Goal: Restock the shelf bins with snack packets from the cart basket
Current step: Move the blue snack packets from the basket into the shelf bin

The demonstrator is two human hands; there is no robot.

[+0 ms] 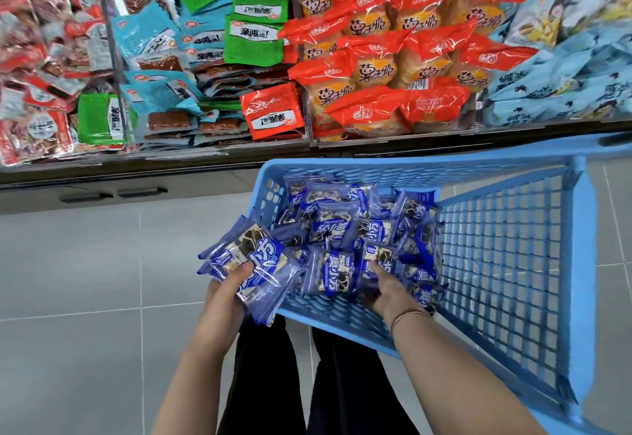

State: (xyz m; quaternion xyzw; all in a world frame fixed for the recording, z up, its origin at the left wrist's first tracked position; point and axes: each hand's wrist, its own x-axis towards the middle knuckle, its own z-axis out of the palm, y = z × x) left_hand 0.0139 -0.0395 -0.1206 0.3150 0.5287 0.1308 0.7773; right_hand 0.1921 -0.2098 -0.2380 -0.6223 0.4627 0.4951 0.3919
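The cart basket [506, 263], light blue plastic mesh, fills the lower right of the frame and stands on a grey tiled floor [85, 263], just in front of the shelf bins [222, 149]. A heap of blue snack packets [342, 226] lies in its far left corner, each with a clear window showing a dark-and-white bar.

The left hand [232, 284] is at lower centre, just outside the basket's left wall. Its grip is clenched round a bundle of blue packets [253, 250], thumb on top, and the bundle fans out above the floor. The right hand [386, 289], with a thin bracelet [408, 315] at the wrist, is inside the basket with its back to the camera. Its fingers are buried among the packets, so I cannot tell whether that grip grasps 1 or lies released.

Across the top of the frame the bins are full:
- red packets [34, 75] at upper left
- teal and green packets [253, 37] next
- orange-red packets [393, 58] in the middle
- pale blue packets [564, 85] at upper right

Dark trousers [266, 383] show between the forearms at the bottom.
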